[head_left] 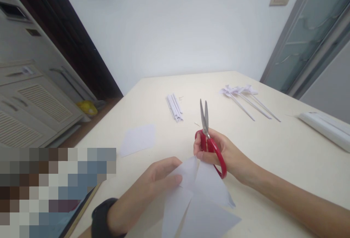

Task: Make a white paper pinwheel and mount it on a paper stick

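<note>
Your right hand grips red scissors (blades shut, pointing twelve o'clock); your left hand pinches the paper.

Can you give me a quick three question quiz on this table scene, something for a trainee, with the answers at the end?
1. Which hand holds the red-handled scissors?
2. True or false: the scissor blades point toward the person.
3. Multiple choice: the left hand touches A) the bundle of paper rolls, B) the cut white paper, C) the paper pinwheels.

Key
1. The right hand, with the blades closed.
2. False: they point away, toward the far wall.
3. B. The paper shows slits cut in from its edges; the rolls and pinwheels lie apart, farther across the table.
</note>
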Motion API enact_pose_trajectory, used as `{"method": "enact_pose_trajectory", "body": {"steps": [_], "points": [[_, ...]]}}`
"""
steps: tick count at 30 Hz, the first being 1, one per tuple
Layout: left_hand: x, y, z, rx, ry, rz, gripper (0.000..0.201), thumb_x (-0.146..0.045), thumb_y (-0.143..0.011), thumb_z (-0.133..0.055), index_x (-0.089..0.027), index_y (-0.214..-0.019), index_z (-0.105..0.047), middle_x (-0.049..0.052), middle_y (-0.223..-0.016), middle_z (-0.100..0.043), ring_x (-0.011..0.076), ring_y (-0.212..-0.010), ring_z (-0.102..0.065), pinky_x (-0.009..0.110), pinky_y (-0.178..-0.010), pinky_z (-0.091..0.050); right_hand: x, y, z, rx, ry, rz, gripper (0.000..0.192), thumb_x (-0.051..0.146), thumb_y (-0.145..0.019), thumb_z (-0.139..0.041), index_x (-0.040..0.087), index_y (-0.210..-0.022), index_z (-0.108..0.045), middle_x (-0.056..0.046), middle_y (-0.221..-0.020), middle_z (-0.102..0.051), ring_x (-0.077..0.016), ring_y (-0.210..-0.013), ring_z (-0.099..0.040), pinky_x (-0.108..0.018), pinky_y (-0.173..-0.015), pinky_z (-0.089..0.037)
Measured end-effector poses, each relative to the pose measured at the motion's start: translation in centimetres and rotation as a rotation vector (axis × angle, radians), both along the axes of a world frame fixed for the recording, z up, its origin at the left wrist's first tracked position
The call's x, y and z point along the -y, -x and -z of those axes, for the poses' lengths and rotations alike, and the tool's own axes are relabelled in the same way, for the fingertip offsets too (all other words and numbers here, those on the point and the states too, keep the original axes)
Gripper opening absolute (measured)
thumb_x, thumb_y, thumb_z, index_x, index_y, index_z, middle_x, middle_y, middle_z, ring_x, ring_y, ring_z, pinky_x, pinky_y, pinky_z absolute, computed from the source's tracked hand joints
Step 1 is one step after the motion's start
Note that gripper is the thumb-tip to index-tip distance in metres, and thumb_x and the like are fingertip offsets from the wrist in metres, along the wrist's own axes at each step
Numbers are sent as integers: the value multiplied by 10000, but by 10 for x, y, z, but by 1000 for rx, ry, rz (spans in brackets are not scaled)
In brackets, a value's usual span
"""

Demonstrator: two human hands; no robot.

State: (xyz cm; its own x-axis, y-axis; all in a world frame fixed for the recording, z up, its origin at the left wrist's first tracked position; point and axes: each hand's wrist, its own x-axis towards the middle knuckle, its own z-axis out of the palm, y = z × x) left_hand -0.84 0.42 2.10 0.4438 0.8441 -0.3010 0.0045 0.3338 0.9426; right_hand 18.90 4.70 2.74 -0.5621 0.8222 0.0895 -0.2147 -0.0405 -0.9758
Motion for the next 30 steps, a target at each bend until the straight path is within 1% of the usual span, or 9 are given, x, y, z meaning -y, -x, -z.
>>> {"method": "enact_pose_trajectory", "body": {"steps": [3,6,9,12,14,20,24,27,30], "points": [[-2,-1,1,-140,-214,62,100,-264,-810,-541,-181,-851,-581,32,-850,-615,179,-780,-569,265,-692,-430,1,1,1,33,-8,-12,198,117,-739,-625,176,-855,-476,11,-784,-581,-85,-658,-503,-206,-580,-390],[-2,1,3,-324,-445,4,110,-254,-825,-518,-219,-905,-585,27,-931,-619,196,-898,-556,304,-826,-408,3,4,6,68,-30,-35,219,103,-720,-637,175,-847,-474,6,-800,-591,-97,-691,-518,-222,-614,-401],[0,1,3,-440,-568,-51,89,-245,-815,-527,-230,-886,-579,13,-918,-623,189,-896,-555,303,-840,-409,9,9,11,96,-39,-45,227,103,-715,-638,182,-840,-467,5,-822,-590,-109,-725,-525,-239,-644,-407],[2,0,1,-500,-605,-46,20,-224,-792,-553,-208,-793,-565,-1,-833,-631,174,-822,-570,280,-783,-428,17,13,13,129,-31,-53,206,119,-733,-620,193,-831,-454,8,-825,-584,-125,-761,-536,-267,-684,-420],[3,-2,0,-540,-613,-42,35,-213,-777,-568,-198,-747,-557,-8,-796,-634,167,-782,-576,270,-748,-432,22,15,14,182,-56,-38,179,130,-750,-598,197,-820,-448,8,-818,-582,-136,-782,-544,-282,-707,-425],[4,-5,0,-599,-608,-30,54,-174,-774,-545,-194,-749,-589,-13,-783,-651,161,-767,-590,261,-731,-441,24,16,17,314,-153,43,162,160,-757,-580,206,-821,-438,11,-793,-564,-145,-773,-546,-289,-704,-433],[4,-5,1,-580,-582,-7,90,-129,-753,-545,-193,-741,-606,-15,-769,-665,158,-756,-600,251,-728,-446,23,16,19,324,-179,35,180,103,-741,-564,207,-813,-436,22,-769,-557,-129,-735,-532,-267,-672,-423],[4,-4,1,-565,-594,-10,115,-107,-759,-528,-192,-725,-598,-18,-761,-659,152,-753,-599,247,-730,-445,23,16,19,322,-197,37,201,74,-729,-563,206,-815,-439,24,-768,-561,-129,-748,-536,-271,-694,-417],[4,-2,-1,-560,-624,-23,126,-106,-778,-511,-193,-730,-588,-12,-780,-649,154,-773,-592,257,-750,-442,21,16,16,290,-154,32,201,103,-733,-589,205,-822,-442,16,-797,-574,-140,-781,-547,-284,-723,-418]]}}
